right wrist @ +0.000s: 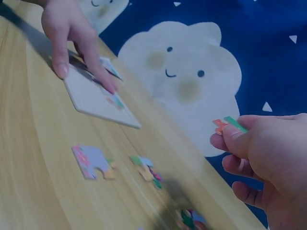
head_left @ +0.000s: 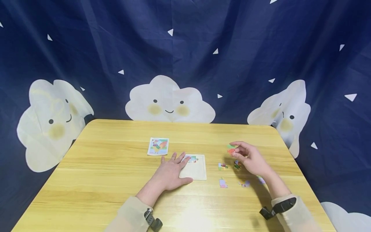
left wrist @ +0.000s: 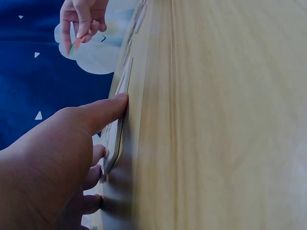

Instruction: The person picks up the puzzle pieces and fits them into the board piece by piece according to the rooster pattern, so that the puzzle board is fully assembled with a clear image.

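My right hand pinches a red and green puzzle piece between thumb and fingertips, raised above the table to the right of the puzzle tray. My left hand lies spread over the left side of the white puzzle tray, its thumb on the near edge and a fingertip by pieces at the top. Those joined pieces fill part of the tray's upper row, partly hidden by the fingers. In the left wrist view the thumb presses on the tray's edge.
Several loose puzzle pieces lie right of the tray, among them a lilac piece with pink flowers and a multicoloured piece. A picture card of a rooster lies behind the left hand. A dark blue cloth with clouds hangs behind the wooden table.
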Demonstrator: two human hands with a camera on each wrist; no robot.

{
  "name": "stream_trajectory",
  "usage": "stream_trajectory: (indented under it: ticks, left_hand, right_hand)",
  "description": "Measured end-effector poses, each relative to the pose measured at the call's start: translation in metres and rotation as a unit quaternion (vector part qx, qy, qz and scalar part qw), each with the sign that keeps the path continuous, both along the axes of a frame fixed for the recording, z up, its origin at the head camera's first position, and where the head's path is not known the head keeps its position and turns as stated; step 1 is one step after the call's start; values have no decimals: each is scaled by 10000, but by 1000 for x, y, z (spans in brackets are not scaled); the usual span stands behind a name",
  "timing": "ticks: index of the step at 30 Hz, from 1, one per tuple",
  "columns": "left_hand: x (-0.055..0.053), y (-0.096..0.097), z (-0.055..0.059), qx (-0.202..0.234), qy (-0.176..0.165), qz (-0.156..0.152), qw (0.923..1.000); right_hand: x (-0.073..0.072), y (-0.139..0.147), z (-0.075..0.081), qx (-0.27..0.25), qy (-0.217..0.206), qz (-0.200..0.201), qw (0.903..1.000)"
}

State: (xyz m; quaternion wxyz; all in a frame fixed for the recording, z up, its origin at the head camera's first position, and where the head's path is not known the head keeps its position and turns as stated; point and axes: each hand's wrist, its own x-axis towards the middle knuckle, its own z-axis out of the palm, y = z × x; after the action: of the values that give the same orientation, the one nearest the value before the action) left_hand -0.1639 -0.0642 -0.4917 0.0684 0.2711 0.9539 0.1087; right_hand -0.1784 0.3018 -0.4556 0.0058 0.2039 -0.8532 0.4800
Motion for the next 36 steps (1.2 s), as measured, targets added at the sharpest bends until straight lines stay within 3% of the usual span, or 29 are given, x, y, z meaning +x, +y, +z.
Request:
stream_trajectory:
  ticks: [13, 28, 36]
  left_hand:
    - [0, 0, -1, 53, -68, 41, 10000]
    - [1, 0, 0, 25, -74, 48, 10000]
    - [1, 0, 0, -33, -128, 56, 9999]
  right_hand:
    - [-3, -31, -11, 226, 75, -145, 9996]
    - [-5, -58, -18, -128, -192, 347, 9991]
    - [-10, -71, -28, -20, -260, 420, 9988]
